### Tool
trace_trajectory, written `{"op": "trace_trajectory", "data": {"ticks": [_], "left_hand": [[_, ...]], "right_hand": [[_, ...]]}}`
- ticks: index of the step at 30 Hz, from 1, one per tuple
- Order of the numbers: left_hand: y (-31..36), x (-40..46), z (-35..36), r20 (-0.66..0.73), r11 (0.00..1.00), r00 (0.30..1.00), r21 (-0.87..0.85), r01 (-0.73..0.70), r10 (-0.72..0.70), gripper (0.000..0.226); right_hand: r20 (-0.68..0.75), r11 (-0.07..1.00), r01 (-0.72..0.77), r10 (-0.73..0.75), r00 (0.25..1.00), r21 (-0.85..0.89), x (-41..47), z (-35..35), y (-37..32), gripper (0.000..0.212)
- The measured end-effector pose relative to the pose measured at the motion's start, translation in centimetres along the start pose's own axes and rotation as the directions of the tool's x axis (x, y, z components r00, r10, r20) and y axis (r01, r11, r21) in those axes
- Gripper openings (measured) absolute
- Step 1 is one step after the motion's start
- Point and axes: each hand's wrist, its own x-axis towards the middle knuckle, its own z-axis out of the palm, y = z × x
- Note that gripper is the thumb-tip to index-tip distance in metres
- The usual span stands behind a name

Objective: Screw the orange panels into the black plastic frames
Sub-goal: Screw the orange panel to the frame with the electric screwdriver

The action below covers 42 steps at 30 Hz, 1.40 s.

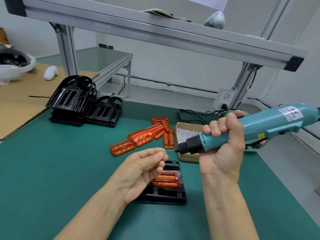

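A green work mat (pixel 60 170) covers the bench, spanned at the far side by an aluminium frame (pixel 155 32) with a power strip (pixel 224 97) fixed to its right post. At far left, sheets of cardboard (pixel 20 104) lie beside stacked black plastic frames (pixel 72 99), piled in two heaps that touch each other. In the right half of the scene the right hand (pixel 223 149) is clenched around the barrel of a teal electric screwdriver (pixel 251 129), which is held nearly level with its bit pointing left. The left hand (pixel 140 172), raised above the mat, pinches a small screw (pixel 164 153) between thumb and fingertips, the screw's end meeting the driver's bit. Directly beneath the two hands, at near centre, one black frame (pixel 169 193) lies flat on the mat with an orange panel (pixel 165 181) seated in its recess; a screw head shows at that panel's upper right corner. Farther back, loose orange panels (pixel 143 135) are scattered in an overlapping cluster at mid-bench. Just to their right, touching the nearest of them, sits an open cardboard box (pixel 188 157) filled with silver screws (pixel 183 133), partly hidden behind the driver's black nose.
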Motion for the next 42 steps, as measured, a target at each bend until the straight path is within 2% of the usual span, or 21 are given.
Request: {"op": "trace_trajectory", "data": {"ticks": [11, 17, 21, 29, 36, 39, 42], "left_hand": [[-0.2, -0.2, 0.0, 0.009, 0.999, 0.999, 0.021, -0.032, 0.032, 0.01], [-0.5, -0.1, 0.0, -0.043, 0.982, 0.986, 0.105, -0.155, 0.161, 0.009], [-0.6, -0.1, -0.1, -0.063, 0.976, 0.979, 0.116, -0.184, 0.192, 0.009], [-0.7, 0.0, -0.1, -0.005, 0.97, 0.98, 0.145, -0.197, 0.199, 0.01], [0.2, -0.2, -0.5, -0.046, 0.927, 0.969, 0.303, -0.219, 0.244, 0.032], [1.1, -0.1, -1.3, -0.135, 0.898, 0.934, 0.35, -0.267, 0.33, 0.022], [1.3, 0.5, -2.1, -0.204, 0.739, 0.833, 0.599, -0.309, 0.514, 0.017]], "right_hand": [[0.022, 0.999, 0.002, -0.001, 1.0, -0.034, -0.4, 0.1, 0.1, 0.017], [0.099, 0.995, 0.058, -0.049, 0.994, -0.087, -1.0, 0.4, 0.4, 0.019], [0.092, 0.994, 0.062, -0.054, 0.994, -0.086, -1.2, 0.7, 0.7, 0.018], [0.074, 0.998, 0.04, -0.037, 0.997, -0.042, -0.5, 0.4, 0.7, 0.016], [0.066, 0.999, 0.01, -0.007, 0.998, -0.04, 0.2, 0.1, 0.7, 0.016], [0.082, 0.998, -0.001, 0.007, 0.997, -0.069, 0.6, -0.1, 0.6, 0.017], [0.123, 0.989, -0.028, 0.046, 0.991, -0.144, 0.6, -0.5, 0.9, 0.017]]}}
